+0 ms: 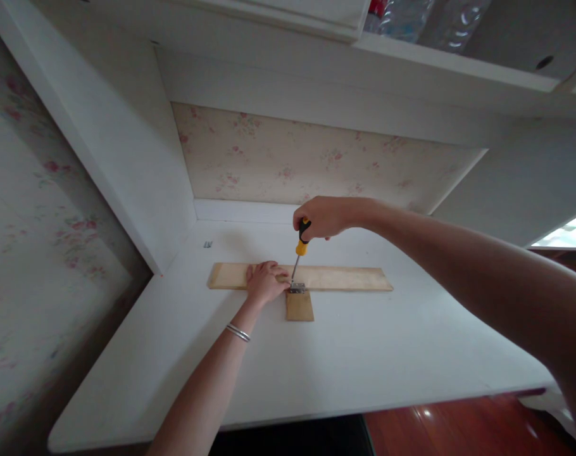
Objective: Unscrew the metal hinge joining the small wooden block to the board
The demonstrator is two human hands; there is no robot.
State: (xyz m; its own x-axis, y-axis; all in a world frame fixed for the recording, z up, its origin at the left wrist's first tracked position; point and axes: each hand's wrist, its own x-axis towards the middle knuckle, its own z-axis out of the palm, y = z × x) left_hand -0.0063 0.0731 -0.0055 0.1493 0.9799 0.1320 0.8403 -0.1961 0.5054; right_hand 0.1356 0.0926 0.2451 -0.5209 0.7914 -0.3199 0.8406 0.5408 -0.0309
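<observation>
1. White desk (364,354) set in an alcove, floral wallpaper (316,164) behind, a white side panel (126,158) on the left, a shelf (459,69) overhead with plastic bottles (411,16).
2. I see a long plank (345,278) lying flat across the desk, a small wood block (300,307) butted against its near edge, and a metal hinge (296,288) bridging the two.
3. My left hand (265,282) lies on the plank just left of the hinge, palm down, fingers curled loosely, pressing rather than gripping; a bracelet (238,332) rings the wrist.
4. My right hand (323,217) is wrapped tight round the yellow-and-black handle of a screwdriver (298,253), which stands nearly upright with its tip at the hinge.
5. I judge the plank light and stiff, apt to slide on the smooth top, so best held flat from above near the hinge. The block looks lighter still and free to shift.
6. Small fasteners (207,244) lie well apart near the back left corner.
7. Open desk spreads to the right and toward me; the front edge drops to a red wood floor (459,424). The shelf above limits upward room.
</observation>
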